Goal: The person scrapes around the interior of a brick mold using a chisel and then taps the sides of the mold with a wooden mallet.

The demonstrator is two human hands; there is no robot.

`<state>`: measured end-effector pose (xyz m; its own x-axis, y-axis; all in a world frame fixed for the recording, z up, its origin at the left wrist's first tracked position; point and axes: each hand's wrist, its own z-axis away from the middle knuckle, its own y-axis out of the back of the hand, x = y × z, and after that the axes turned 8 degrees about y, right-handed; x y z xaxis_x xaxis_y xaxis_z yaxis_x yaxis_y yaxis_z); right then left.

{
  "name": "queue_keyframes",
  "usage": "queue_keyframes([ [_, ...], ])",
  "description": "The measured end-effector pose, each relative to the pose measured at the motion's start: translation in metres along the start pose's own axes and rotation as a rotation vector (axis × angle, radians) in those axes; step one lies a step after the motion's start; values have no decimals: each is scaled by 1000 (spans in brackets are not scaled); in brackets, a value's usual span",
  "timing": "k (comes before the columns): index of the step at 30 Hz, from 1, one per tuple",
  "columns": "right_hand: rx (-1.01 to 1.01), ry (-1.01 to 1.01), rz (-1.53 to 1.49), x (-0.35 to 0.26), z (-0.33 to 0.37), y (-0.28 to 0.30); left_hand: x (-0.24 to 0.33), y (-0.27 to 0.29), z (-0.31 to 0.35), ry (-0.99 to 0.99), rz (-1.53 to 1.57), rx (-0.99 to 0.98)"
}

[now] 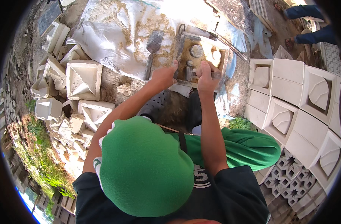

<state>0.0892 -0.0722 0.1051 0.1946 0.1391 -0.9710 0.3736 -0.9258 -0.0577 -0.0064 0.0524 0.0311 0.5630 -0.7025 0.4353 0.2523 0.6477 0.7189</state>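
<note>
Gripping a short-handled tool (217, 75) in a closed right hand (207, 76), a person in green trousers (249, 149) leans over a shallow rectangular box (224, 69) set on the ground just ahead of the feet. The tool's squarish, dull metal head sits to the left of the fist, above the box. The left hand (163, 77), fingers curled, is at the box's near left corner, beside a dark bar (178, 39) with a looped end; whether it grips the bar or the box wall cannot be told.

Inside the box, a round grey disc (196, 51) rests amid tan, sandy material (186, 52). To the left, a flat-bladed trowel (154, 44) lies on a wrinkled, whitish plastic sheet (103, 41) dusted with the same tan grit.

Pale, chalky square castings (83, 80), hollowed and some broken, heap up at left. At right stand smooth blocks (320, 93) with leaf-like reliefs in square recesses, near lattice pieces (290, 177) pierced with star shapes. A bystander's blue-trousered legs (314, 35) show at upper right.
</note>
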Motion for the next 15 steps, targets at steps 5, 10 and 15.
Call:
queue_keyframes([
  [5,-72,-97,-30,-13,2,-6,-2,2,3,13,-12,-6],
  [10,-131,-160,52,-2,-6,-8,5,4,2,-6,11,-2],
  [15,-86,-35,59,-7,3,-4,-1,2,-2,-44,-8,68],
])
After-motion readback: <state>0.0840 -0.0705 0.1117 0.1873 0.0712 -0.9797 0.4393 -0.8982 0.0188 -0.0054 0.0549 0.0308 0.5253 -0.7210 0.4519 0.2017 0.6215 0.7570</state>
